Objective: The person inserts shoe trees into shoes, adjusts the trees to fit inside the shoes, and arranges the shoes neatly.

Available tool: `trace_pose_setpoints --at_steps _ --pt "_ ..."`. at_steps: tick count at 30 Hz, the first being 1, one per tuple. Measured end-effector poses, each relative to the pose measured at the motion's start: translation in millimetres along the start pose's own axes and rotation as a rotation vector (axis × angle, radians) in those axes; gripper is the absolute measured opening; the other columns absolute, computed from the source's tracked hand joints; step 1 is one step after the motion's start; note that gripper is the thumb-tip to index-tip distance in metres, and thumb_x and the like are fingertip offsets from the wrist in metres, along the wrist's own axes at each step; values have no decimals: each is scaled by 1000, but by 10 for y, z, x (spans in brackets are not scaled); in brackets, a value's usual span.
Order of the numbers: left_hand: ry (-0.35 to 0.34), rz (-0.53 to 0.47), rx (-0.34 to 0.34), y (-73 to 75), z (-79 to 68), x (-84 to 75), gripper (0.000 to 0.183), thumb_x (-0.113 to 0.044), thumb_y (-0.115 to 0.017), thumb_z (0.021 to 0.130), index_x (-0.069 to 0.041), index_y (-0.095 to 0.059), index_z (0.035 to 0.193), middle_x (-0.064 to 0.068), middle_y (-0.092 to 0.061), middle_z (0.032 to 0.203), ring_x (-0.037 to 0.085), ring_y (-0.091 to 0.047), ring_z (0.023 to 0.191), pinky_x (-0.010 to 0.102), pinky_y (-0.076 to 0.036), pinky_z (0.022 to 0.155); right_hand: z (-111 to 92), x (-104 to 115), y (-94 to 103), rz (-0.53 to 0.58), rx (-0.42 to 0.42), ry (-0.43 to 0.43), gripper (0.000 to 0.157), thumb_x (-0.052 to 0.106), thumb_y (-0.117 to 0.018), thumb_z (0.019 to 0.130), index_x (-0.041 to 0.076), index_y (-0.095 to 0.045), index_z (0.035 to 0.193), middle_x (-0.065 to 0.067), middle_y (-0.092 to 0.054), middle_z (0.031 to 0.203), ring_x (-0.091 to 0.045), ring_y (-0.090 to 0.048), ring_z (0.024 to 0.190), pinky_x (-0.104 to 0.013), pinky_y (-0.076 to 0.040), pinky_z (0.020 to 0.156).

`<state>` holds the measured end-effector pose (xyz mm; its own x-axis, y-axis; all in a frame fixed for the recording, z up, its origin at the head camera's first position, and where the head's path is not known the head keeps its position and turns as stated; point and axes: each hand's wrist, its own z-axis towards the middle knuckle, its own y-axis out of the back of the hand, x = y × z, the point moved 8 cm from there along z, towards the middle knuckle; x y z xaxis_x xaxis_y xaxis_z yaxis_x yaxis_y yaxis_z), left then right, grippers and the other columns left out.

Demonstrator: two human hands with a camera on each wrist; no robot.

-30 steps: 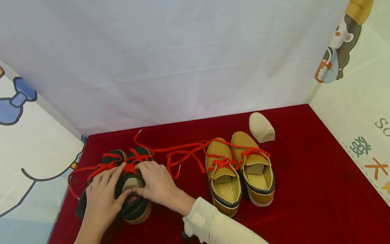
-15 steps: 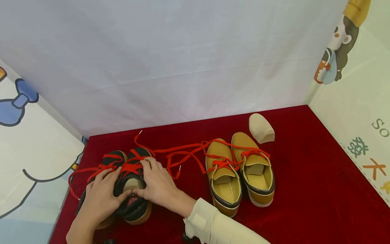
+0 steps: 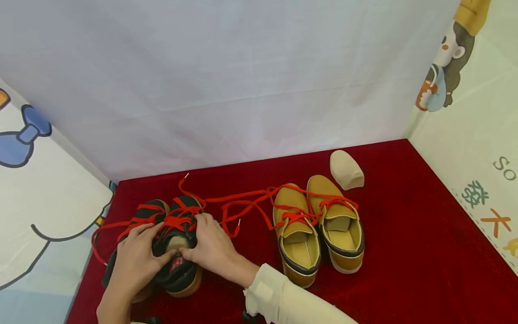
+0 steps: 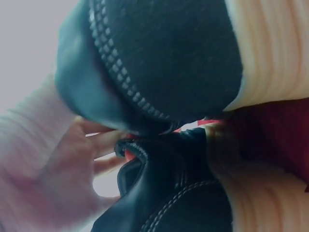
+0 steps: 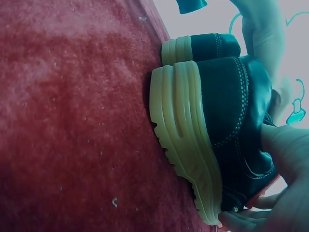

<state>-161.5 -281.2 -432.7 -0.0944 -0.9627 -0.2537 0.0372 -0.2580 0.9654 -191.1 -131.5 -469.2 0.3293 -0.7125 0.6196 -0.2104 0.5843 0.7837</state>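
In the head view, both hands are at the right-hand black shoe [image 3: 184,285] with red laces. The left hand [image 3: 135,258] grips its left side, fingers reaching between the black shoes and thumb at the opening. The right hand [image 3: 212,245] holds the right side, its thumb over the collar. Both thumbs meet at a cream insert [image 3: 177,243] inside the opening. Beside it stands the other black shoe [image 3: 150,208], partly behind the left hand. The right wrist view shows fingers [image 5: 241,222] along the shoe's lower side, above its pale ridged sole [image 5: 181,130].
Right of the hands stand two tan shoes [image 3: 302,252] with red laces. A loose cream toe-shaped insert [image 3: 346,170] lies behind them. Red laces [image 3: 243,195] trail between the pairs across the red cloth [image 3: 404,234]. White printed sheets [image 3: 251,90] wall the back and sides.
The right hand's fingers have slid back off the laces to the shoe's right side. The left hand's fingers have drawn back slightly. The thumbs stay at the opening; the shoes hardly move.
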Motion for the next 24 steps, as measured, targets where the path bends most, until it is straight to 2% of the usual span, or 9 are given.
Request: trace_pose_setpoints --at_steps 5,9,13,20,24 --pt "0 21 -43 -3 16 -34 79 -31 -92 75 3 -62 139 32 -65 133 49 -51 130 78 -40 95 0 20 -2 -59 -56 -16 78 46 -83 84 5 -53 143 -8 -60 138 -17 -65 114 -25 -59 82" --pt "-13 30 -100 24 15 -78 77 -27 -95 72 6 -65 134 31 -70 124 51 -56 123 74 -44 94 9 43 13 -107 -106 -22 73 47 -83 82 5 -57 135 -7 -62 128 -17 -67 102 -24 -59 76" --pt "-7 33 -135 52 17 -84 74 -25 -95 71 7 -67 131 30 -73 117 52 -58 118 72 -45 96 22 52 18 -109 -145 -39 69 49 -84 80 7 -60 130 -6 -64 124 -18 -68 98 -25 -59 78" --pt "-28 30 -257 86 -9 -98 68 -21 -97 66 7 -71 122 31 -74 110 51 -64 107 70 -48 90 3 31 3 -43 -173 -68 65 46 -84 80 11 -63 129 -2 -64 121 -16 -67 101 -26 -56 86" --pt "-19 19 -280 84 -16 -99 67 -20 -97 65 7 -72 121 31 -74 110 50 -65 106 69 -49 90 -3 15 5 -35 -187 -69 64 47 -84 80 12 -62 130 -1 -64 118 -15 -67 100 -26 -55 87"
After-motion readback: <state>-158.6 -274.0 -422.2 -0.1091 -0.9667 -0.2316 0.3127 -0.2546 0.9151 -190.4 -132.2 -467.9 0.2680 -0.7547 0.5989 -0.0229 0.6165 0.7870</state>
